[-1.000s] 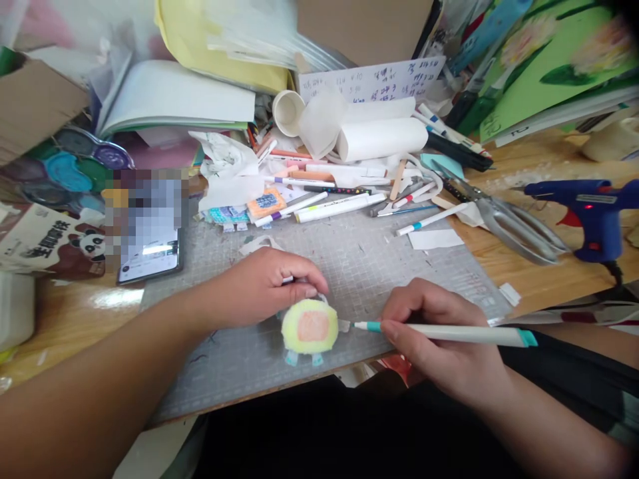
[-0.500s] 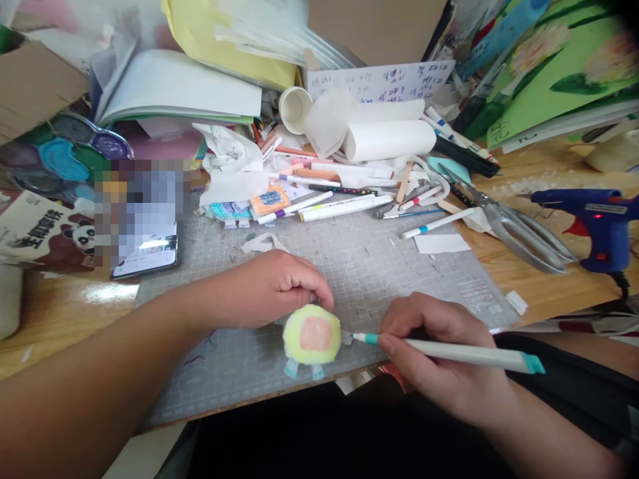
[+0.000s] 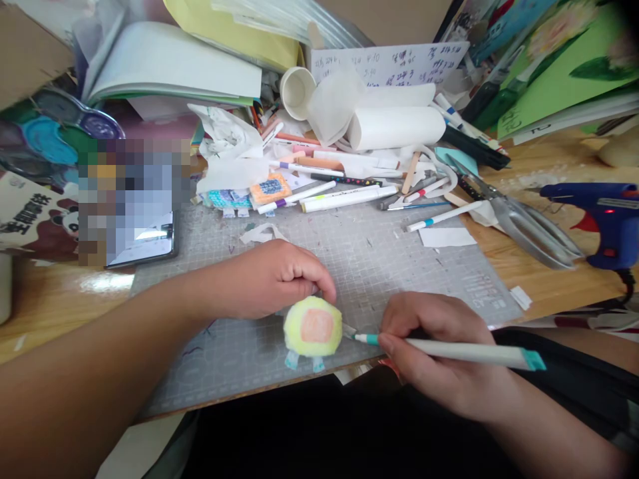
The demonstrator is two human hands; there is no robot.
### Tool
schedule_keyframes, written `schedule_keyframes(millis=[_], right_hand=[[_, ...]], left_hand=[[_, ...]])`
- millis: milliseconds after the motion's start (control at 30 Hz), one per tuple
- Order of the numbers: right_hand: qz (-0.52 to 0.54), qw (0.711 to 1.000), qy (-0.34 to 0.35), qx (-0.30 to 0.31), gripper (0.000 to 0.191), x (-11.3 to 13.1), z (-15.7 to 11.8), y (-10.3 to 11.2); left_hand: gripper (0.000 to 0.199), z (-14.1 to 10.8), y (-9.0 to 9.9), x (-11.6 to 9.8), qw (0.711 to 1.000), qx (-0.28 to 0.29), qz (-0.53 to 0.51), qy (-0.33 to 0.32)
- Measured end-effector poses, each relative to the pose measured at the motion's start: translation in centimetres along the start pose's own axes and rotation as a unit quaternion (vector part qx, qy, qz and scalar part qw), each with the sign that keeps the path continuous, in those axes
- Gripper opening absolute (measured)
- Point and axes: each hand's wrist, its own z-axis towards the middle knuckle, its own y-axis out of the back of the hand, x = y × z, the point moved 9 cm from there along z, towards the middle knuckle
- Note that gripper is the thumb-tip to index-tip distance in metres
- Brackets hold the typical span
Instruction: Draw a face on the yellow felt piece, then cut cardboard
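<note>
A small yellow fuzzy piece (image 3: 294, 329) with a pink-orange square centre and pale blue tabs at its lower edge lies near the front edge of the grey cutting mat (image 3: 399, 266). My left hand (image 3: 287, 279) is curled behind it, fingertips at its upper edge, pinching it. My right hand (image 3: 439, 352) is closed round a white marker (image 3: 464, 351) with teal ends. The marker's tip touches or nearly touches a small pale tab at the piece's right side.
Markers (image 3: 349, 198), paper scraps and a paper cup (image 3: 298, 93) crowd the mat's back. Scissors (image 3: 534, 229) and a blue glue gun (image 3: 612, 216) lie right. A phone (image 3: 142, 246) and a panda-printed package (image 3: 34, 216) stand left.
The view has shifted slightly, so the mat and the things behind it appear a little higher. Both hands keep almost the same hold.
</note>
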Motion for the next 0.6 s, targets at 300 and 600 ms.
schedule_keyframes(millis=[300,600], right_hand=[[0.001,1.000,0.002,0.009,0.020,-0.02,0.03,-0.15],[-0.005,1.000,0.002,0.007,0.021,0.02,0.13,-0.09]], left_hand=[[0.030,0.00,-0.03,0.21,1.000,0.002,-0.003,0.009],[0.031,-0.07,0.05,0.05,1.000,0.000,0.012,-0.006]])
